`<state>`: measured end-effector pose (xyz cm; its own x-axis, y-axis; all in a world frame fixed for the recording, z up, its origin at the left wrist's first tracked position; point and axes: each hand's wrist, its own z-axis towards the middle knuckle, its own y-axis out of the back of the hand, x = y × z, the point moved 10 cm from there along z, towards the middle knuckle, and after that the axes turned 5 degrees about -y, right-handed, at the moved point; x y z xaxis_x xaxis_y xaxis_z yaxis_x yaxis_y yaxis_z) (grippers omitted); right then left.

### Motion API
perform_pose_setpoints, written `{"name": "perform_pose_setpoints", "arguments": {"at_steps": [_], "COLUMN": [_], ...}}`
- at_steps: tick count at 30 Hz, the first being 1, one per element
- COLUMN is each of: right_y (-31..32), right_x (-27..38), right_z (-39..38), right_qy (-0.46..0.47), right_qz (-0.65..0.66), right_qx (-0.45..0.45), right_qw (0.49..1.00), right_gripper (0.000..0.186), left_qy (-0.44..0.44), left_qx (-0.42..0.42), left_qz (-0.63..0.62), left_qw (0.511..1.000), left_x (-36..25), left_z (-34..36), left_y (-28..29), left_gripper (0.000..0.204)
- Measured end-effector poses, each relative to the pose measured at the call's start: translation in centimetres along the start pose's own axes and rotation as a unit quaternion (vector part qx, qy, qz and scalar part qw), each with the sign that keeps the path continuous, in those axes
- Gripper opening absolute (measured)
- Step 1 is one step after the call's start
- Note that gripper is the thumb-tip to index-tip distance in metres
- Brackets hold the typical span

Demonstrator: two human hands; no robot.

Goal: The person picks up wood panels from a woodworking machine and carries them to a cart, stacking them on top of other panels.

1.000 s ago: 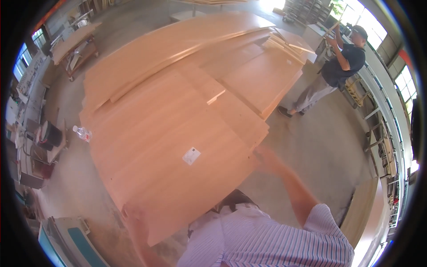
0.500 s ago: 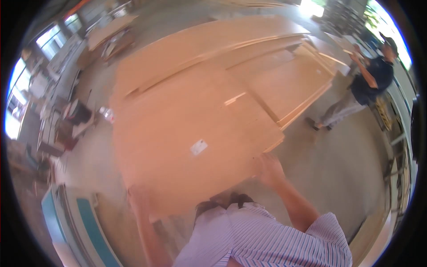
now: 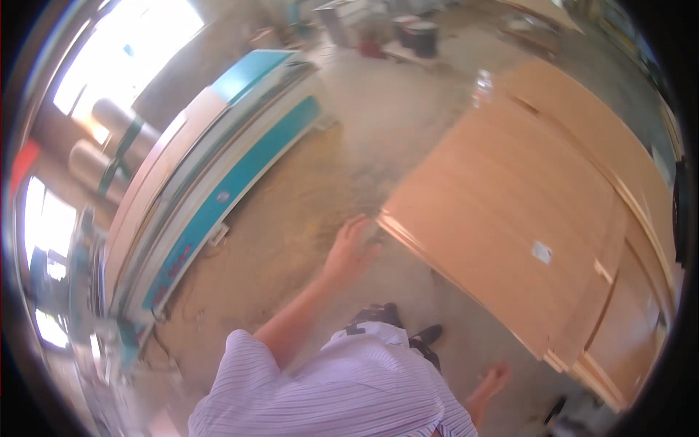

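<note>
A stack of large flat wood-coloured boards [image 3: 502, 197] lies on the right, a small white label [image 3: 542, 252] on its top sheet. Just off the stack's left corner, my left hand [image 3: 353, 251] is raised over the floor with its fingers apart, holding nothing. My right hand [image 3: 495, 382] hangs low beside my body, apart from the stack's near edge. Its fingers look loosely bent and a little blurred, and I see nothing in them. Near the stack's far left edge is a clear plastic bottle [image 3: 482, 89].
A long white and teal machine [image 3: 233, 189] stands at my left, with grey duct-like cylinders [image 3: 120, 138] behind it. Dark buckets [image 3: 420, 38] are at the back. Dust covers the concrete floor [image 3: 291, 204] between machine and boards.
The view has swung left, so the boards now sit on the right and the machine shows fully. Both hands have come off the board edges. The other person is out of view.
</note>
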<state>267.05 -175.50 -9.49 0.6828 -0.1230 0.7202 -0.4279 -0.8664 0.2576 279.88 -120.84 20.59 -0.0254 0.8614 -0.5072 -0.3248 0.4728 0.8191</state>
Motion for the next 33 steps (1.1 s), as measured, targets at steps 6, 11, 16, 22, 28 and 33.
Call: {"name": "perform_pose_setpoints", "arguments": {"at_steps": [6,11,16,22,28,33], "right_y": [-23.7,-41.6,-47.9,-57.0,-74.9,-76.9], "right_x": [8.0,13.7,17.4,13.0,-2.3,-10.2], "right_z": [-16.5,-31.3,-49.2,-61.8,-44.8,-24.4], "right_qy": [0.031,-0.113,-0.011,0.507,0.517,0.288], "right_qz": [-0.137,0.074,0.077,-0.123,-0.516,-0.759], "right_qx": [0.457,0.646,0.698,0.600,0.543,0.468], "right_qw": [0.878,0.751,0.712,0.606,0.415,0.348], "right_gripper": [0.033,0.047,0.052,0.046,0.047,0.050], "left_qy": [0.007,-0.254,0.507,0.464,0.263,0.470], "left_qx": [0.000,0.013,-0.059,-0.142,-0.220,-0.498], "left_qz": [-0.170,-0.115,-0.242,-0.552,-0.873,-0.472], "left_qw": [0.985,0.960,0.825,0.678,0.346,0.555], "left_x": [-3.4,-3.9,41.6,43.4,41.0,60.7], "left_z": [-4.5,-8.6,-25.1,-23.7,-19.8,-43.6], "left_y": [2.8,2.0,1.8,4.5,14.1,24.0], "left_gripper": [0.058,0.057,0.061,0.072,0.074,0.052]}}
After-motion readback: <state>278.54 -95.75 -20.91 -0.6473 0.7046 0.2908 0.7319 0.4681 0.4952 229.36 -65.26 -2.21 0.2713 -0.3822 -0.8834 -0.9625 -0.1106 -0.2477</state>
